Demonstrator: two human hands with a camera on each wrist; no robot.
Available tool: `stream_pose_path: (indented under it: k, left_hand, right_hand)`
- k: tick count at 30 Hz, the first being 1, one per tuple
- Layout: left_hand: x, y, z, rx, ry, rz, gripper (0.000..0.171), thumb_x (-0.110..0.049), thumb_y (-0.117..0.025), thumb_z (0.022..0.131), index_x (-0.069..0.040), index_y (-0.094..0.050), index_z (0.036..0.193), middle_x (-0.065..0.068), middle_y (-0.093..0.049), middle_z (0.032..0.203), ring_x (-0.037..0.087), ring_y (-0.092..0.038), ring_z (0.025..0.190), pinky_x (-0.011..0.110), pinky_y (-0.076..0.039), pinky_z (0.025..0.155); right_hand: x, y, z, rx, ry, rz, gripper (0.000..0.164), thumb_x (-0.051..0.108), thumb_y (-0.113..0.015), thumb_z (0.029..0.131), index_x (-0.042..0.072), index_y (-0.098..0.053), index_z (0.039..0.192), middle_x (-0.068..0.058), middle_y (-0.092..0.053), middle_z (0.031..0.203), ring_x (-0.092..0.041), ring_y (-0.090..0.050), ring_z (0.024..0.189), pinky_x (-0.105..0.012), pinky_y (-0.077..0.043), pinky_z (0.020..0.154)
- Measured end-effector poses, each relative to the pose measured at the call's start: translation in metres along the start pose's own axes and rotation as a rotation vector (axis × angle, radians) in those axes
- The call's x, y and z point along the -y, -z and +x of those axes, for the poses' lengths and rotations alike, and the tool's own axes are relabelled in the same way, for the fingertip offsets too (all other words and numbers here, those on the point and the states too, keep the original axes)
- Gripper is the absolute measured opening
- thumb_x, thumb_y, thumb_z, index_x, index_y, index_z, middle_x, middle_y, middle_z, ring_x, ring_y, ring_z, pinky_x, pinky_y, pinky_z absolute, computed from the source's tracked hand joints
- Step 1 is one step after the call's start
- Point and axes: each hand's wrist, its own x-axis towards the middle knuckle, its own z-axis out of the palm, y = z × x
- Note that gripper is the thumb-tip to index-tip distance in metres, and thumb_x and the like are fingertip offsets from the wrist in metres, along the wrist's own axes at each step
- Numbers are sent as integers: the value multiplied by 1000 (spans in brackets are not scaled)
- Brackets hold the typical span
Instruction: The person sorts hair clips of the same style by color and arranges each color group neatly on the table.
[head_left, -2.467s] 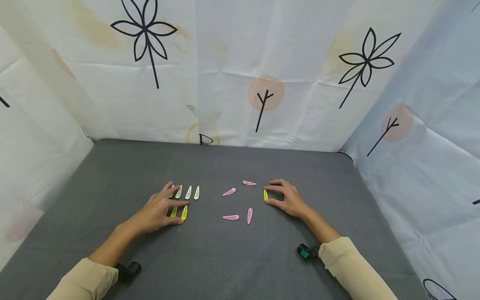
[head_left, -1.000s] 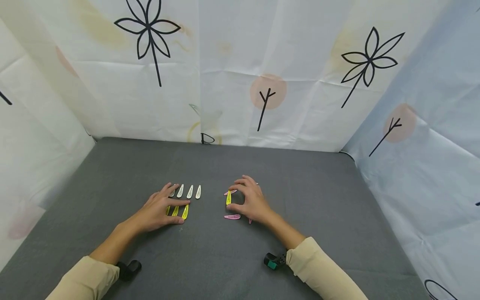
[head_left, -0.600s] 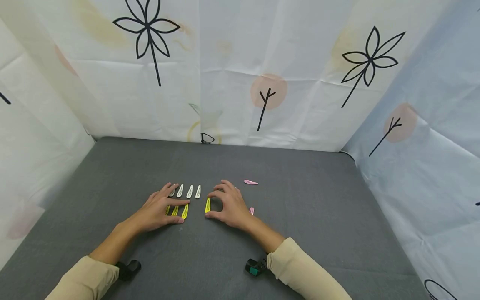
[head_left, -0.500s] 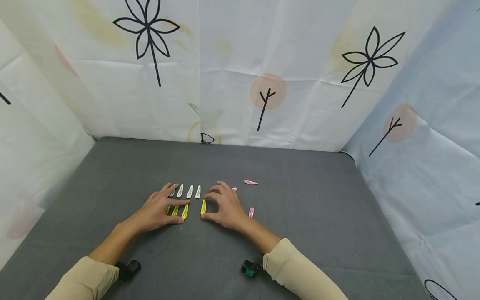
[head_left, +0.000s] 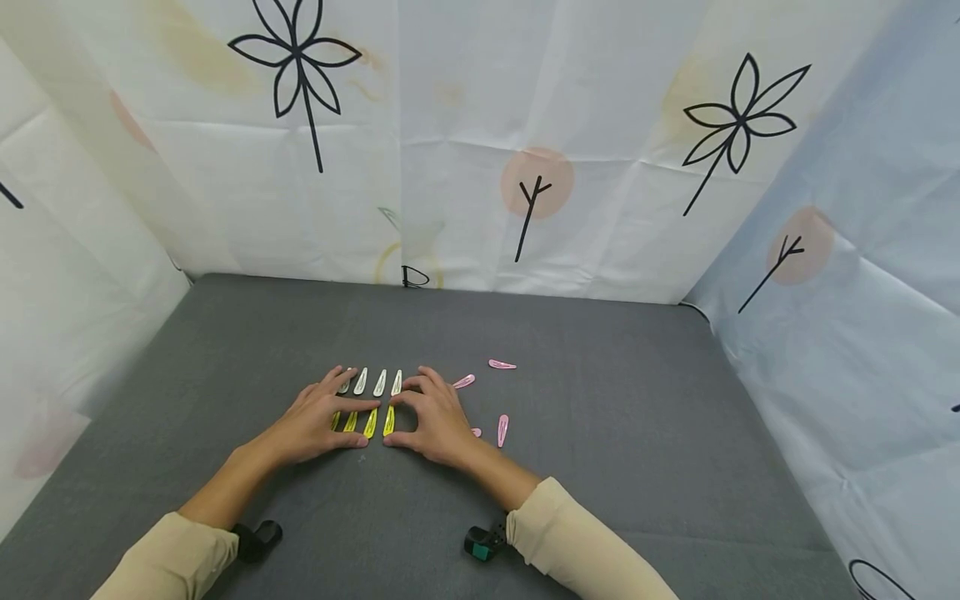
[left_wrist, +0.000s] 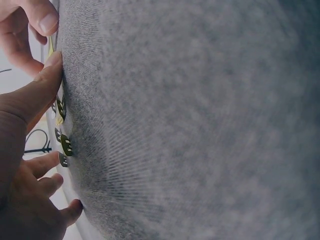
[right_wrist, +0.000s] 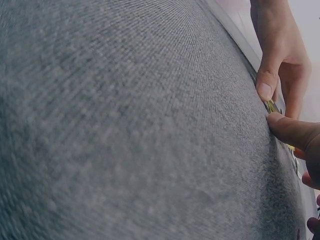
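Note:
In the head view my right hand (head_left: 435, 421) pinches a yellow snap hair clip (head_left: 389, 421) lengthwise between thumb and index finger, low over the grey cloth. Just left of it, my left hand (head_left: 318, 421) has thumb and index finger at the two ends of another yellow hair clip (head_left: 371, 423). More yellow clips (head_left: 351, 422) lie under that hand, partly covered. Behind the yellow clips runs a row of white hair clips (head_left: 379, 383), the leftmost partly behind the left fingers. In the right wrist view, the two thumbs come close together by a yellow clip (right_wrist: 271, 106).
Pink hair clips lie loose to the right: one at the back (head_left: 502, 364), one upright (head_left: 502, 431), one beside the right hand (head_left: 465, 381), another mostly hidden by that hand. Patterned white fabric (head_left: 465, 150) stands behind the grey table (head_left: 585, 350).
My right hand has carried its yellow clip from the right, past the pink clips, to beside the clip at my left hand. The left hand stays nearly still.

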Motion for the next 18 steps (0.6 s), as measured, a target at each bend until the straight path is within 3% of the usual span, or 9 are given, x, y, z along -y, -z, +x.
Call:
stream_pose_path:
  k: [18]
  left_hand:
    - [1,1,1,7,5,5,58,-46,-81,78,-24,-69,130,30,-36,152,54,-21,142,74,-21,103]
  right_hand:
    - [-1,1,0,26,-38,24,51,48,-84,76,21,-73,118,-2,-58,134,-26,-33,144,-49,-27,115]
